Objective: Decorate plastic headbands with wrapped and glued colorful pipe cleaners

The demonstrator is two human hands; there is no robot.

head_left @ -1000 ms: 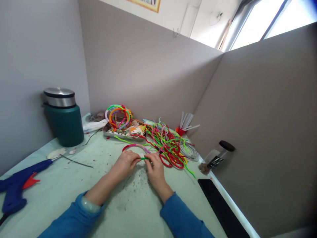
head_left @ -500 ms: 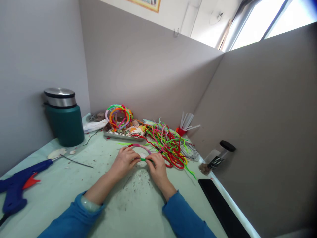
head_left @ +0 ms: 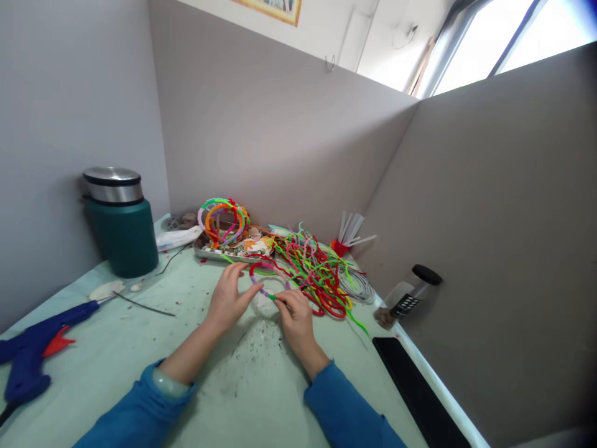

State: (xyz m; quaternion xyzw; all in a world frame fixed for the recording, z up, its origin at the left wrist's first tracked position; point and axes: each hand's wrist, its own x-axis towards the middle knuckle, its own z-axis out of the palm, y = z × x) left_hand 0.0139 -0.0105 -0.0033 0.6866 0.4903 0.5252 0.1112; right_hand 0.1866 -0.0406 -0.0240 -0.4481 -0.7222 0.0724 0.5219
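Note:
A ring wound with pipe cleaners (head_left: 252, 272), red, purple, pink and green in turn, stands over the middle of the table. My right hand (head_left: 295, 314) pinches it at the short green stretch on its near side. My left hand (head_left: 228, 295) is beside the ring's left edge, thumb and fingers spread apart; the thumb tip lies close to the purple part, and whether it touches I cannot tell. Just beyond the ring a heap of loose pipe cleaners (head_left: 317, 264) in red, green, pink and yellow lies tangled.
A metal tray (head_left: 219, 256) at the back carries shells and several finished-looking rings. On the left are a green flask (head_left: 124, 239) and a blue glue gun (head_left: 28, 348). To the right stand glue sticks in a red holder (head_left: 340, 247), a clear jar (head_left: 415, 295) and a black flat strip (head_left: 415, 386).
My left hand has let go of the green part, moved slightly left and spread its fingers. The ring shows more fully now, still held by my right hand.

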